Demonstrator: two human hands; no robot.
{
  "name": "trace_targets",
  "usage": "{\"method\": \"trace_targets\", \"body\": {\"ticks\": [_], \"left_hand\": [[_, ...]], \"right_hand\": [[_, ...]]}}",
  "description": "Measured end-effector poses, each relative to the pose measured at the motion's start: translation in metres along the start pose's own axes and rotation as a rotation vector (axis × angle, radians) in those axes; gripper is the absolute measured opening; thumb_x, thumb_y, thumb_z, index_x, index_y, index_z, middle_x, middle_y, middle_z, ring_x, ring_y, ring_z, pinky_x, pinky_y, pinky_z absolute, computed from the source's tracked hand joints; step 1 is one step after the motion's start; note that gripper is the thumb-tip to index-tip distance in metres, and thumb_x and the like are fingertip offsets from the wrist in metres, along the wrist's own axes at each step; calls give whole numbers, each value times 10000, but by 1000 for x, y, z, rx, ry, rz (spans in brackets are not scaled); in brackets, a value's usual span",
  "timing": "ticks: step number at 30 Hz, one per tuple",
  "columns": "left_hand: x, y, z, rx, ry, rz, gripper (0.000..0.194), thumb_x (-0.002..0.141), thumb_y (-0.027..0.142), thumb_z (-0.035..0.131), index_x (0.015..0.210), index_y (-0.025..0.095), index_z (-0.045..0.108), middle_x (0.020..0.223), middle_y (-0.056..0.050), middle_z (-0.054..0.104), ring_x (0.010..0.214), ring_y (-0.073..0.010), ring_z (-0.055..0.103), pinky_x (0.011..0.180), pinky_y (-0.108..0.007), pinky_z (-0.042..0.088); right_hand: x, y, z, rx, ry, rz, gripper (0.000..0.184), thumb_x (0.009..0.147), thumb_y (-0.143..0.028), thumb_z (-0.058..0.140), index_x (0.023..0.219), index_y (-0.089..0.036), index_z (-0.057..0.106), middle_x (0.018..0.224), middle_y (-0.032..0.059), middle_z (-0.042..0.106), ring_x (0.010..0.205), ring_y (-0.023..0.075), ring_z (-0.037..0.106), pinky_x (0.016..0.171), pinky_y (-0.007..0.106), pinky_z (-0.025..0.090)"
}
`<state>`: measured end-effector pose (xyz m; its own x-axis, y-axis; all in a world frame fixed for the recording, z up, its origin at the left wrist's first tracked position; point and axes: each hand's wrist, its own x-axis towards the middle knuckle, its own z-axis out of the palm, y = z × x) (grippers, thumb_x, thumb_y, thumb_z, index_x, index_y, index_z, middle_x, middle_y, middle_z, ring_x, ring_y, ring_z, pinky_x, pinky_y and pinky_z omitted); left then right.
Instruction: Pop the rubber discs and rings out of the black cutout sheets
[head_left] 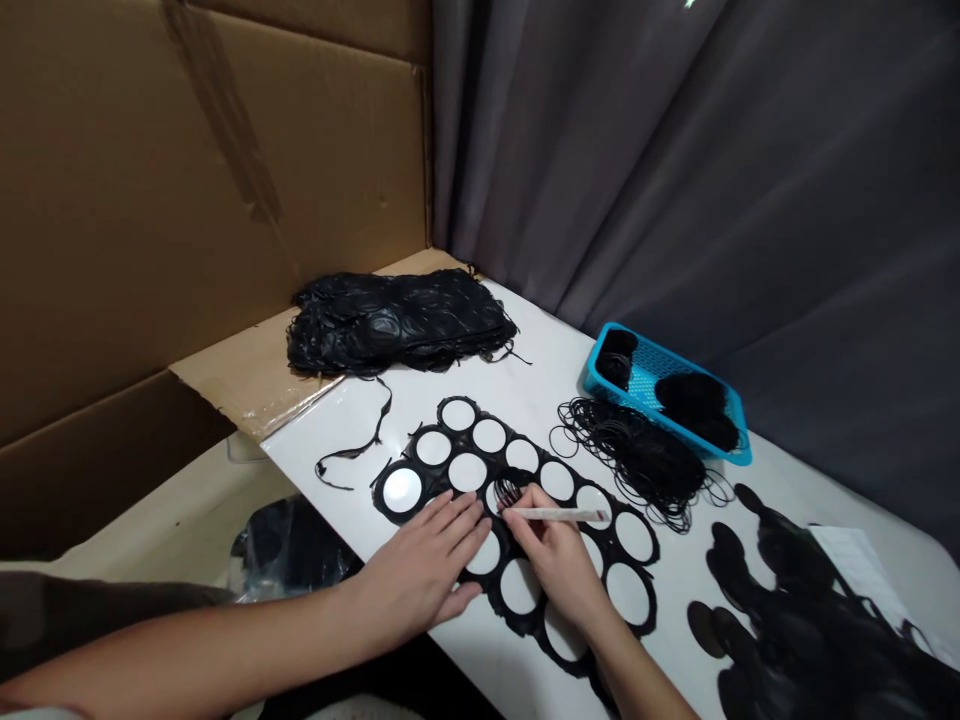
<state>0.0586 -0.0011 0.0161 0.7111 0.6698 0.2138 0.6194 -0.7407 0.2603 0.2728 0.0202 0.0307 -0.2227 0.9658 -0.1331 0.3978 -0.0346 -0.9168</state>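
Note:
A black rubbery sheet with rows of round holes (512, 452) lies on the white tabletop, which shows through the holes. My left hand (435, 560) rests flat on the sheet's near left part, fingers stretched out. My right hand (559, 560) is closed around a slim white stick-like tool (566, 514) with a small red mark near its end. Several thin black rings (510, 487) are bunched at the right fingertips, over one hole; whether they hang on the tool's tip cannot be made out.
A stack of black sheets (397, 320) lies at the back left by a cardboard box (225, 180). On the right are a heap of thin black rings (637, 450), a blue basket (645, 385) holding black rings, and many black discs (795, 600). A black strip (360, 450) lies left.

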Motion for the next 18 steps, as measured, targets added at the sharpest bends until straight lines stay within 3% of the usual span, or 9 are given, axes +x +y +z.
{"method": "trace_targets", "body": {"ticks": [11,15,18], "left_hand": [[-1,-2,2,-27,28,7,521,963,429,571,1393,141,509,1428,-163,556,1386,-303,455,1181,-473,314],[-1,-2,3,-18,40,10,543,952,430,589,1399,135,501,1415,-164,567,1373,-301,472,1186,-475,301],[-1,-2,3,-15,47,10,539,947,415,596,1397,134,499,1414,-161,569,1369,-298,475,1195,-485,278]], "right_hand": [[-3,2,6,-117,51,-99,235,995,-313,495,772,-241,474,796,6,537,762,190,529,706,302,432],[-10,7,19,-331,58,-329,189,997,-178,416,856,-242,524,922,62,597,860,227,551,783,350,456],[1,12,10,-516,101,-461,232,975,-123,364,916,-233,559,1010,107,631,947,260,553,822,385,453]]}}
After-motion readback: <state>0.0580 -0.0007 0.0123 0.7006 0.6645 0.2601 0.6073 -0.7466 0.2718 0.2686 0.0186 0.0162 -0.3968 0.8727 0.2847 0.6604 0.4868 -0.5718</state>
